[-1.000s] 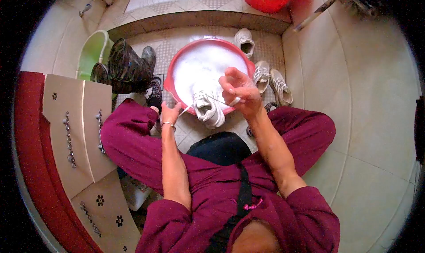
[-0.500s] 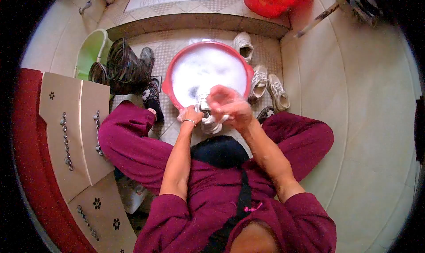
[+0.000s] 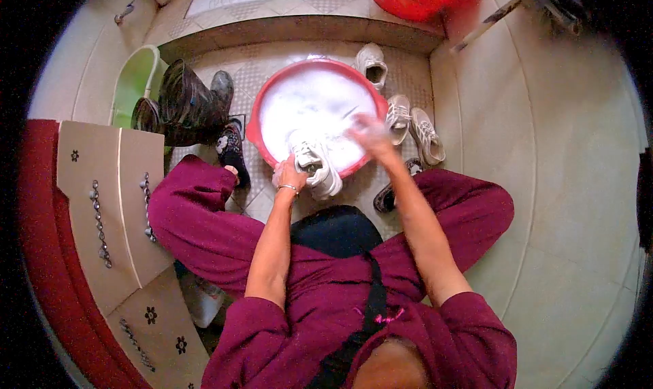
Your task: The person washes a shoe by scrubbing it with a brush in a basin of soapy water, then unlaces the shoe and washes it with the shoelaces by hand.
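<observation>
A white shoe (image 3: 317, 171) rests on the near rim of a red basin (image 3: 254, 132) full of white suds (image 3: 306, 103). My left hand (image 3: 290, 175) is closed on the left side of this shoe at the rim. Over the right part of the basin is my right hand (image 3: 371, 136), smeared by motion, to the right of the shoe and apart from it. Its fingers are too blurred to read. The shoe's laces and opening face up.
More pale shoes (image 3: 398, 119) stand right of the basin. At the left are dark boots (image 3: 187, 103), a green bucket (image 3: 133, 83) and a drawer cabinet (image 3: 102, 205). A red bucket (image 3: 422, 0) sits on the raised step (image 3: 299, 30) behind.
My right hand has moved from above the shoe to the right, over the suds. Earlier it pulled a lace up, with my left hand beside the shoe; now my left hand is against it.
</observation>
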`<state>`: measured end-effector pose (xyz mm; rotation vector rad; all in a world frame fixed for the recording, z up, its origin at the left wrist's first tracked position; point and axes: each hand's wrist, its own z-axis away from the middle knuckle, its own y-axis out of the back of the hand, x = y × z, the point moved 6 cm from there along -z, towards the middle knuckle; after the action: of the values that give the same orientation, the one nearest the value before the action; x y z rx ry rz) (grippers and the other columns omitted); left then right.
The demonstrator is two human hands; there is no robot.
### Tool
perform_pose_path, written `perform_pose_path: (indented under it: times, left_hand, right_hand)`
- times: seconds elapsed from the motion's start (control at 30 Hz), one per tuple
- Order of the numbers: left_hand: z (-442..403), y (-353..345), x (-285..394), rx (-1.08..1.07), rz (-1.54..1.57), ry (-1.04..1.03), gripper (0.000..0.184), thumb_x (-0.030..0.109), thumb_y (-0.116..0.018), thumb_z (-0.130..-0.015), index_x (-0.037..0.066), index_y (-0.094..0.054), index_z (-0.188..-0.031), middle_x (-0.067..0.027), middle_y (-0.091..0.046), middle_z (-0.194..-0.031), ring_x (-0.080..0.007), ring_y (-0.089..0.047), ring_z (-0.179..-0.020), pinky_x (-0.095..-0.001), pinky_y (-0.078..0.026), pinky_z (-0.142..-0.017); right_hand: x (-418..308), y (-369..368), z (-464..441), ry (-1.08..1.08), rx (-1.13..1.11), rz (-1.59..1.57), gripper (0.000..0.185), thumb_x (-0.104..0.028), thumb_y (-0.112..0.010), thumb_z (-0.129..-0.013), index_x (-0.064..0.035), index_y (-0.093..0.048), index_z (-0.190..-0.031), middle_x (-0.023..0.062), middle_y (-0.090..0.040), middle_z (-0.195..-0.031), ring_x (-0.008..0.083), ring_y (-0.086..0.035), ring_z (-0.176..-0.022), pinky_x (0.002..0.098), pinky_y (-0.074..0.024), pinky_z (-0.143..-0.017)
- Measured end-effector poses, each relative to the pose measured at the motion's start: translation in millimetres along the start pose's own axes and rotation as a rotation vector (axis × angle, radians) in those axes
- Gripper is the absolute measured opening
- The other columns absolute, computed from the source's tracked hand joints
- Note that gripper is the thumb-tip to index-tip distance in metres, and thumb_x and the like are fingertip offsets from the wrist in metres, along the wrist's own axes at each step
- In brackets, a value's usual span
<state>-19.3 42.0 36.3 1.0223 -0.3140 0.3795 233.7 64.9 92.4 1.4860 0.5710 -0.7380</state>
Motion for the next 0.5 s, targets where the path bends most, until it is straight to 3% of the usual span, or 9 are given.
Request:
perform_pose_path:
  times: [0.03,0.07,0.1,0.13,0.23,0.3,0.37,0.47,0.5]
  left_hand:
    - [3,4,3,0.048,-0.02,-0.004,0.064,0.021,-0.065,-0.061,0.014,-0.047,-0.121,-0.017,-0.057,-0.106,-0.0334,-0.053,-0.099,-0.039,-0.042,-0.086]
    - [6,7,6,0.098,-0.039,-0.007,0.063,0.02,-0.066,-0.061,0.015,-0.048,-0.121,-0.0183,-0.059,-0.102,-0.0342,-0.055,-0.097,-0.0401,-0.044,-0.083]
    - [8,6,7,0.098,-0.046,-0.006,0.063,0.02,-0.066,-0.061,0.015,-0.048,-0.121,-0.0183,-0.059,-0.102,-0.0342,-0.055,-0.097,-0.0401,-0.044,-0.083]
    - [11,7,8,0.098,0.012,-0.028,0.063,0.018,-0.064,-0.061,0.015,-0.047,-0.121,-0.0191,-0.059,-0.102,-0.0343,-0.055,-0.097,-0.0405,-0.044,-0.083]
    - [10,-4,1,0.182,0.149,-0.083,0.064,0.015,-0.062,-0.062,0.013,-0.045,-0.123,-0.0181,-0.055,-0.108,-0.0331,-0.051,-0.102,-0.0401,-0.041,-0.087]
    - [14,-3,5,0.228,0.237,-0.121,0.065,0.014,-0.062,-0.063,0.014,-0.042,-0.125,-0.0166,-0.053,-0.108,-0.0325,-0.048,-0.105,-0.0403,-0.039,-0.089]
    - [16,1,21,0.272,0.246,-0.327,0.056,0.015,-0.062,-0.064,0.014,-0.05,-0.119,-0.0154,-0.053,-0.105,-0.0305,-0.046,-0.105,-0.0387,-0.038,-0.09]
    - [5,8,20,0.285,0.285,-0.396,0.044,0.017,-0.064,-0.065,0.014,-0.058,-0.109,-0.013,-0.053,-0.1,-0.0296,-0.046,-0.103,-0.0381,-0.038,-0.089]
    - [6,16,24,0.329,0.361,-0.415,0.031,0.018,-0.065,-0.064,0.012,-0.064,-0.094,-0.0116,-0.053,-0.098,-0.0298,-0.047,-0.098,-0.0385,-0.039,-0.086]
  right_hand:
    - [-38,-24,5,-0.172,-0.279,-0.074,0.048,-0.032,-0.067,-0.069,-0.0024,-0.057,-0.106,0.0171,-0.061,-0.092,0.027,-0.059,-0.083,0.034,-0.0463,-0.074]
    - [-49,-50,12,-0.118,-0.361,0.005,0.047,-0.033,-0.067,-0.069,-0.0017,-0.057,-0.104,0.0181,-0.062,-0.089,0.0277,-0.06,-0.082,0.0346,-0.046,-0.074]
    - [-57,-64,25,-0.026,-0.254,0.103,0.042,-0.029,-0.063,-0.07,-0.0013,-0.059,-0.101,0.0197,-0.061,-0.085,0.0303,-0.06,-0.081,0.0366,-0.0457,-0.075]
    - [-52,-83,28,0.003,-0.287,0.198,0.035,-0.023,-0.057,-0.07,-0.001,-0.06,-0.097,0.021,-0.06,-0.086,0.0343,-0.058,-0.081,0.04,-0.0448,-0.076]
    - [-33,-94,31,-0.051,-0.226,0.225,0.027,-0.019,-0.056,-0.069,-0.0026,-0.06,-0.09,0.0205,-0.059,-0.088,0.0337,-0.057,-0.086,0.0417,-0.0451,-0.079]
    - [-27,-89,31,-0.042,-0.268,0.158,0.019,-0.015,-0.054,-0.069,-0.0026,-0.06,-0.082,0.0211,-0.058,-0.083,0.035,-0.058,-0.079,0.0427,-0.046,-0.074]
    - [-27,-83,38,0.017,-0.187,0.178,0.017,-0.014,-0.053,-0.069,-0.0024,-0.06,-0.079,0.0211,-0.057,-0.081,0.0352,-0.058,-0.076,0.0431,-0.0462,-0.072]
    - [-30,-84,43,0.065,-0.081,0.187,0.015,-0.015,-0.053,-0.069,-0.0017,-0.058,-0.074,0.0201,-0.056,-0.076,0.0355,-0.057,-0.07,0.0444,-0.046,-0.067]
    - [-33,-84,43,0.072,-0.077,0.176,0.015,-0.015,-0.053,-0.069,-0.0012,-0.058,-0.073,0.0201,-0.056,-0.076,0.0356,-0.058,-0.069,0.0443,-0.0463,-0.065]
